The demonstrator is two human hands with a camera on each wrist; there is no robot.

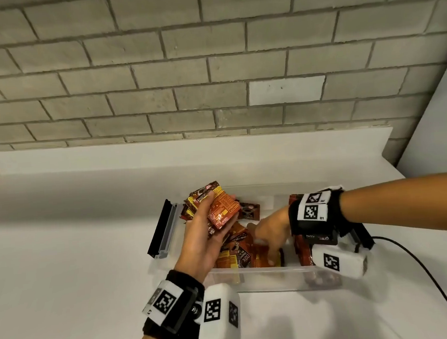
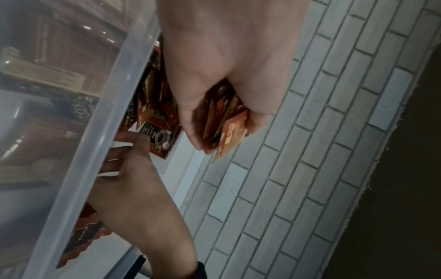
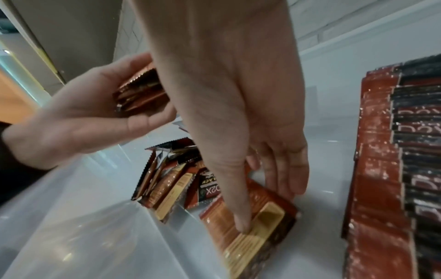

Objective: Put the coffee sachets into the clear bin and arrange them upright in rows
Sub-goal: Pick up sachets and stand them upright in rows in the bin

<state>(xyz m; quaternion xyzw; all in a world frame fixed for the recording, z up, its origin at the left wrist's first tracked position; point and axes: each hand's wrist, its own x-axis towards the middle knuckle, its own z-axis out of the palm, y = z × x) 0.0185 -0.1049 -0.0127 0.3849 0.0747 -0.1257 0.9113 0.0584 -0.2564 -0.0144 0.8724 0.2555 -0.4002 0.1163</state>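
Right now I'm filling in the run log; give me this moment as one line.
left hand: holds sachet stack | right hand: fingers on loose sachet in clear bin | upright row: one side

A small stack of sachets (image 2: 226, 120) is gripped by the left hand (image 2: 226, 62) near twelve o'clock. At nine o'clock runs the clear bin's rim (image 2: 105, 130); at seven o'clock the right hand (image 2: 133, 181) is reached inside, beside a loose black sachet (image 2: 162, 139).

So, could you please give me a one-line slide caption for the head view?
Left hand holds a stack of coffee sachets above the clear bin while the right hand reaches among loose sachets inside.
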